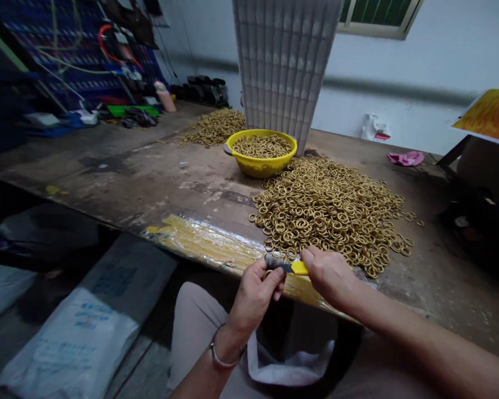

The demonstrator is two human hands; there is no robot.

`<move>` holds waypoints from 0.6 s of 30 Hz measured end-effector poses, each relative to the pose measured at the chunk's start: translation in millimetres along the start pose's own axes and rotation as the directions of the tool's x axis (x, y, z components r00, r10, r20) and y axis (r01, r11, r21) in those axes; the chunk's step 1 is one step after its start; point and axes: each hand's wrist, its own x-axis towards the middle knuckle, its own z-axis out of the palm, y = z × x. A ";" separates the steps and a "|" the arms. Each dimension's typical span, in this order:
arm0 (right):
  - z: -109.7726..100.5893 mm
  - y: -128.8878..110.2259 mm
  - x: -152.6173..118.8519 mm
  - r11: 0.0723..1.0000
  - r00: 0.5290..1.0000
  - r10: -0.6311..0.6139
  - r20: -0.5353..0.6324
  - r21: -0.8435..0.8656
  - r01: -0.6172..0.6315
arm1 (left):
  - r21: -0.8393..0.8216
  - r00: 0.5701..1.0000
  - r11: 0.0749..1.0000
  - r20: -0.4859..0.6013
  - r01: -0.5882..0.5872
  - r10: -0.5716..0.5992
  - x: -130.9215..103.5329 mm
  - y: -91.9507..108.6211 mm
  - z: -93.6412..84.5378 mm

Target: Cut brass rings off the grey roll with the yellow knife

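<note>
My right hand (326, 272) is closed round the yellow handle of a tool (299, 269) at the table's front edge. The tool's dark grey end points left, at the fingers of my left hand (258, 288). Those fingers are pinched on a brass-coloured ring (268, 274), partly hidden by the thumb and the tool. Just behind both hands lies a large pile of similar rings (324, 205). A yellow bowl (261, 165) full of rings stands behind the pile's left side.
A second ring pile (220, 126) lies behind the bowl, beside a tall grey ribbed panel (286, 66). Yellow tape (208, 244) covers the table's front edge. An open white bag (289, 371) hangs below my hands. A pink cloth (406, 159) lies at the right.
</note>
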 end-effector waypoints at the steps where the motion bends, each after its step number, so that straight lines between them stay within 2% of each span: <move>1: 1.9 2.2 2.9 1.000 1.000 0.011 0.003 0.000 -0.011 | 0.006 1.000 1.000 -0.009 0.006 -0.006 -0.1 0.2 0.1; 3: 7.6 11.1 8.7 0.997 0.997 0.078 0.026 -0.003 -0.078 | 0.025 1.000 0.999 -0.008 0.021 -0.021 -4.3 4.0 0.6; 5: 14.5 26.2 12.4 0.979 0.977 0.202 0.071 -0.018 -0.201 | 0.063 0.998 0.997 0.040 0.040 -0.042 -13.2 11.5 -0.6; 8: 21.6 53.6 13.3 0.941 0.938 0.337 0.078 -0.006 -0.338 | 0.156 0.968 0.985 0.228 0.072 -0.107 -26.5 21.7 -7.7; 10: 21.8 69.0 13.7 0.918 0.919 0.395 -0.004 0.027 -0.395 | 0.250 0.946 0.967 0.301 0.048 -0.125 -30.5 20.9 -14.9; 14: 17.7 88.1 21.0 0.881 0.863 0.473 -0.179 0.062 -0.469 | 0.400 0.938 0.916 0.318 0.000 -0.139 -34.0 -4.7 -29.1; 18: 20.2 98.2 29.3 0.871 0.858 0.488 -0.160 0.022 -0.491 | 0.614 0.949 0.787 0.283 -0.067 -0.140 -42.2 -35.0 -40.1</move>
